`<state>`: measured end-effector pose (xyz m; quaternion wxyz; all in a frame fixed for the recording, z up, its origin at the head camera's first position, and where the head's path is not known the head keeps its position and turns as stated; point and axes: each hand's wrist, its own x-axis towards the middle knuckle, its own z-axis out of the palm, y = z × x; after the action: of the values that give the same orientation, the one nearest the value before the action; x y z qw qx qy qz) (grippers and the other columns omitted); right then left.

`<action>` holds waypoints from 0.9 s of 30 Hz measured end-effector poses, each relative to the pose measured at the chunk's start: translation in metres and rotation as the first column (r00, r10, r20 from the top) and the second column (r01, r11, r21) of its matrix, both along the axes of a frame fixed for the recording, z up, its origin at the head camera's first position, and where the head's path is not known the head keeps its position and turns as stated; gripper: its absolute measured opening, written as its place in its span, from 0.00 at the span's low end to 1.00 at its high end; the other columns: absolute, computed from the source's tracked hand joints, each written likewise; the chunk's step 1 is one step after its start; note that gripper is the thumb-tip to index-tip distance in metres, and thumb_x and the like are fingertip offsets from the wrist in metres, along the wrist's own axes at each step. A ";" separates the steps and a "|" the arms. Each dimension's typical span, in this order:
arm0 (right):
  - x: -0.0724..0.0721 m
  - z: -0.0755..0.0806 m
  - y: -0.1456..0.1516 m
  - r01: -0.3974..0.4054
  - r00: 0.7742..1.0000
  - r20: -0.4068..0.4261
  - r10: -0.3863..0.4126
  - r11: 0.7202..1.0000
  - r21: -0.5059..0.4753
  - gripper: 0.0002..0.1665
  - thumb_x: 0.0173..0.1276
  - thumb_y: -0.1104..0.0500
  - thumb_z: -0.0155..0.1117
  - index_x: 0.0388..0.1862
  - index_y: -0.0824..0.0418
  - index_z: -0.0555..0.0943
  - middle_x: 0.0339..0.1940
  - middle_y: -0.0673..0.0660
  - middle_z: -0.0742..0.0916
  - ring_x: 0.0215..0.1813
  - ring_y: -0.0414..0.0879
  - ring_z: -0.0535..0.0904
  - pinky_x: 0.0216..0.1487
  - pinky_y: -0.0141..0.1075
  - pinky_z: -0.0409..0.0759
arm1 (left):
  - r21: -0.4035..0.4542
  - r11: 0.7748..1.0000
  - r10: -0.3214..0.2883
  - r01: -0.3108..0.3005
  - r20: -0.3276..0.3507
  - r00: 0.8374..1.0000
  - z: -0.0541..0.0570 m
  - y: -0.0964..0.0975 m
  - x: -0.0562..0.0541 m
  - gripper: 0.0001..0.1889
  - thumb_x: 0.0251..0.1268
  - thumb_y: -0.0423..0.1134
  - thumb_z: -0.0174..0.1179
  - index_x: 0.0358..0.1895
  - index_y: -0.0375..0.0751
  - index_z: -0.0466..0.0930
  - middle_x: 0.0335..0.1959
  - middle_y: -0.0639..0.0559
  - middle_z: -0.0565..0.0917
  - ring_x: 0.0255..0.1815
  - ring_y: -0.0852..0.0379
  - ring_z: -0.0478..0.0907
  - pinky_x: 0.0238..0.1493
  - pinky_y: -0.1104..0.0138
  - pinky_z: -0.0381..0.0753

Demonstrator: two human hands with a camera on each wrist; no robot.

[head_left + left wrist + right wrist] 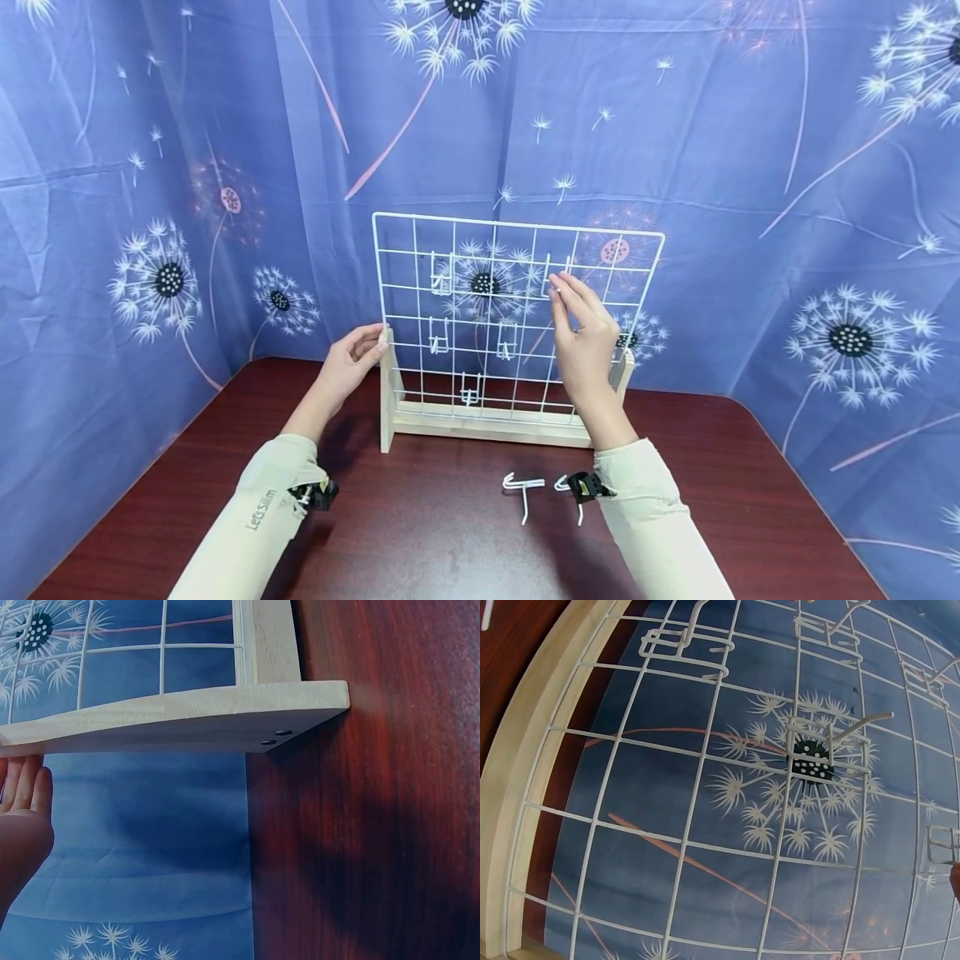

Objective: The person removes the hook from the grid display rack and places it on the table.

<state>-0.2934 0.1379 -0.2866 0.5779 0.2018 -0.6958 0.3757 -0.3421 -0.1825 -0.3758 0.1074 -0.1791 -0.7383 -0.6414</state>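
Note:
In the head view a white wire grid (512, 317) stands upright in a pale wooden stand (495, 423). My left hand (349, 360) grips the top of the stand's left post (387, 400); in the left wrist view its fingers (26, 784) reach behind the board's edge. High on the grid's right side, my right hand (588, 337) pinches a white wire hook (547, 271) between thumb and fingers. The hook's wire base (941, 844) lies against the grid in the right wrist view, with just a fingertip showing beside it. Several like hooks (506, 342) hang on the grid's left and middle.
Two loose hooks lie on the dark red table (420, 517) in front of the stand: one hook (523, 493) in the open, another hook (561, 483) partly covered by the right wrist's camera. A blue dandelion-print curtain (675, 108) surrounds the table's back and sides.

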 end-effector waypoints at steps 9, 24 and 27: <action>0.002 0.002 0.001 0.008 1.000 -0.018 -0.008 1.000 -0.001 0.10 0.67 0.66 0.64 0.46 0.66 0.86 0.47 0.61 0.87 0.51 0.54 0.83 0.51 0.37 0.80 | -0.014 1.000 0.009 -0.010 -0.010 1.000 0.000 0.001 -0.001 0.23 0.70 0.35 0.56 0.65 0.29 0.68 0.59 0.30 0.75 0.49 0.71 0.74 0.51 0.79 0.74; 0.005 0.004 0.003 0.008 0.999 -0.045 -0.007 1.000 0.020 0.10 0.66 0.67 0.64 0.45 0.66 0.86 0.45 0.60 0.88 0.51 0.55 0.83 0.57 0.35 0.77 | -0.030 0.999 0.014 -0.014 -0.015 1.000 -0.001 0.000 -0.001 0.24 0.70 0.37 0.58 0.64 0.28 0.68 0.58 0.33 0.77 0.48 0.72 0.75 0.51 0.79 0.74; 0.006 0.004 0.003 -0.004 0.998 -0.059 0.005 1.000 0.025 0.10 0.66 0.67 0.64 0.45 0.66 0.86 0.45 0.60 0.88 0.51 0.57 0.83 0.56 0.34 0.77 | -0.032 0.999 0.012 -0.012 -0.008 1.000 0.000 0.000 -0.001 0.24 0.70 0.36 0.57 0.64 0.28 0.68 0.58 0.32 0.76 0.48 0.71 0.75 0.50 0.79 0.74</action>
<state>-0.2873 0.1410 -0.2825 0.5950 0.2215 -0.6823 0.3623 -0.3429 -0.1828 -0.3757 0.1110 -0.1789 -0.7490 -0.6282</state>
